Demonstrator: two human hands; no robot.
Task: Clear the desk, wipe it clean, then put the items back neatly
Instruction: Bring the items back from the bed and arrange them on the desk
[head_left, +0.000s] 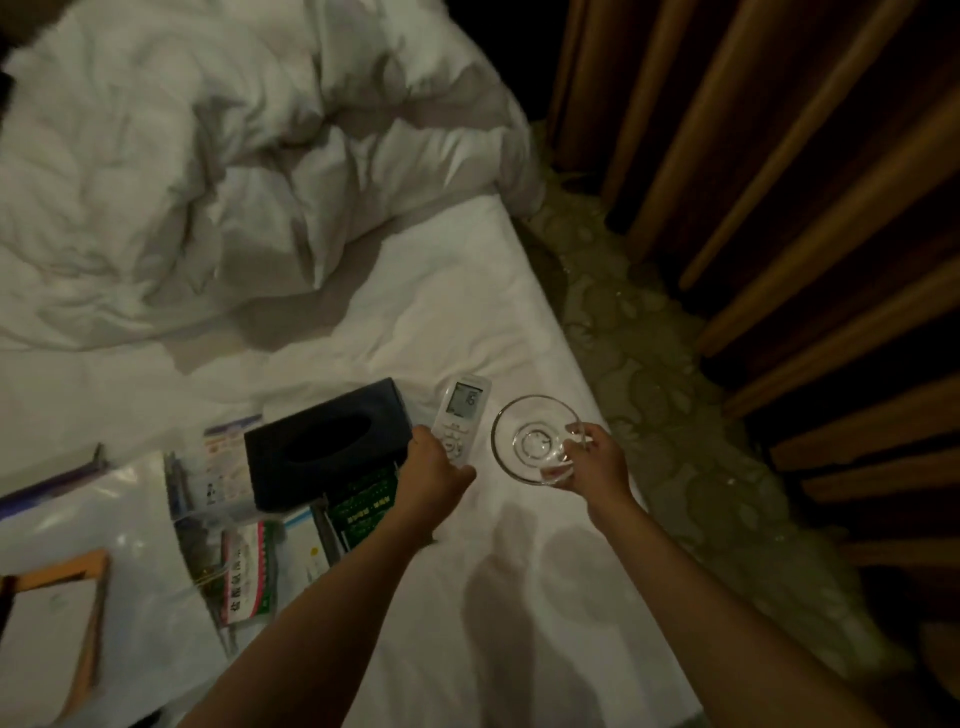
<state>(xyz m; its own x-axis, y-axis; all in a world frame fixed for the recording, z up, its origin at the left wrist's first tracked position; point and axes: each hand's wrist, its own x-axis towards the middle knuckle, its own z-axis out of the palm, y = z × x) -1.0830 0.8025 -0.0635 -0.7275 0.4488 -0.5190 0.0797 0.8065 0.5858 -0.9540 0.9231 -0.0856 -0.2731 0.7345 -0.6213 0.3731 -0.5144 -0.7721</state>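
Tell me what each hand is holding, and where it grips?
Left hand grips the white remote control at its lower end; right hand pinches the glass dish by its near rim.

Both bare forearms reach forward from the lower edge of view, over the near part of the bed, angled slightly toward each other. Left hand (434, 465) forward and low, back of hand up, fingers curled round the lower end of a white remote (460, 415), thumb on its right side. Right hand (595, 460) beside it, nearer the bed's right edge, wrist slightly raised, pinching the near rim of a clear glass dish (535, 439), thumb on top, fingertips beneath.
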